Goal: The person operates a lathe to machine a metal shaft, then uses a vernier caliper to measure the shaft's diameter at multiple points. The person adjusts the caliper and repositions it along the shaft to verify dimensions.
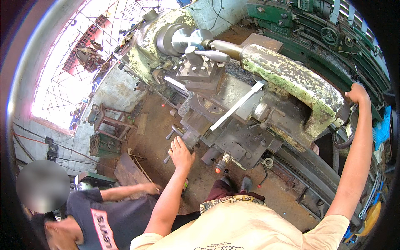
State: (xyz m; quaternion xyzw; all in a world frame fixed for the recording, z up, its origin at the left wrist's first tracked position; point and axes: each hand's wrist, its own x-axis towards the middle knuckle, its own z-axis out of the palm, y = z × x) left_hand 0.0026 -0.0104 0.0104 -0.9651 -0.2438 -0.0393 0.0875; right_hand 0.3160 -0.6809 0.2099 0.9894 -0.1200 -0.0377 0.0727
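I stand at a worn lathe (pixel 233 125) with flaking pale-green paint. My left hand (pixel 181 153) grips the carriage handwheel (pixel 177 133) at the machine's front. My right hand (pixel 357 93) is closed on the tailstock handwheel (pixel 346 133) at the far right end. The tailstock (pixel 291 81) points at a shiny metal workpiece (pixel 189 38) held in the chuck (pixel 166 38). The tool post (pixel 200 68) with its lever sits just in front of the workpiece.
Another person in a dark shirt (pixel 104 216) crouches at lower left, an arm reaching out over the dirt floor. A rusty metal stand (pixel 110 121) and a green box (pixel 102 146) sit by the wall. A second green lathe (pixel 325 37) stands behind.
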